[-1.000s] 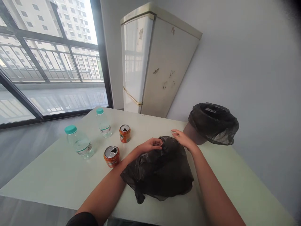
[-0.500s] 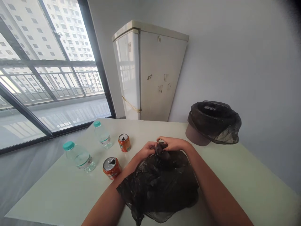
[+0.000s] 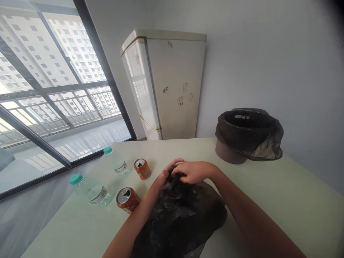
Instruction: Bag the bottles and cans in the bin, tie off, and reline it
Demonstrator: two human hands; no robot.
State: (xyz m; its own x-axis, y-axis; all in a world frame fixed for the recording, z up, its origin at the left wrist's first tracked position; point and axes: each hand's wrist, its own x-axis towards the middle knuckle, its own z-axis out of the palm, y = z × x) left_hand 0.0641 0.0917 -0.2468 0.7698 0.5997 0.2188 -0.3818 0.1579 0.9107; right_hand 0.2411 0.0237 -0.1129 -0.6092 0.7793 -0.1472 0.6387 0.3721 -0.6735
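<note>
A full-looking black plastic bag [image 3: 185, 218] lies on the table right in front of me, its gathered neck pointing away. Both hands meet at that neck. My left hand [image 3: 169, 170] is closed around the bunched plastic from the left, partly hidden behind the other hand. From the right, my right hand [image 3: 192, 171] reaches over with bent fingers gripping the same twisted part. What the bag contains cannot be seen. An orange can [image 3: 128, 200] stands close beside my left forearm, with a second orange can [image 3: 142, 168] a little farther back.
Two clear bottles with green caps stand on the left: a near bottle [image 3: 91, 190] and a far bottle [image 3: 117, 162]. A bin [image 3: 231, 152] lined with a black bag [image 3: 247, 134] is at the back right of the white table [image 3: 279, 193]. A fridge [image 3: 174, 86] stands behind.
My right hand has shifted left across the bag's neck and now overlaps my left hand. The bag has turned and slid slightly toward me. The view has tilted a little.
</note>
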